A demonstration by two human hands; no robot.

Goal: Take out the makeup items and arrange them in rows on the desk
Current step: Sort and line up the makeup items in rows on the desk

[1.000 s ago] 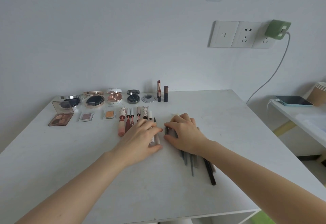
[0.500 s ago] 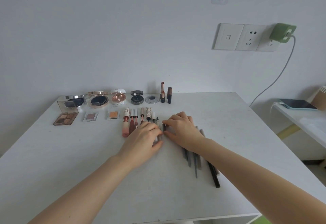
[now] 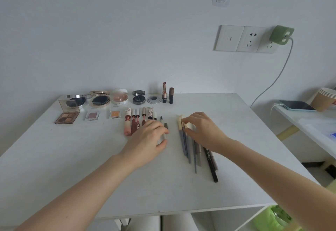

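The right hand (image 3: 202, 130) pinches the pale tips of a bundle of brushes and pencils (image 3: 189, 147) lying fanned toward the near edge of the white desk (image 3: 236, 121). The left hand (image 3: 149, 140) rests with fingers curled over a slim pen (image 3: 165, 130), seemingly gripping it, though the fingers hide the contact. Just left lie lip tubes (image 3: 133, 123) in a row; beyond them stand compacts (image 3: 101, 100), an eyeshadow palette (image 3: 67, 117) and upright lipsticks (image 3: 167, 94) near the wall.
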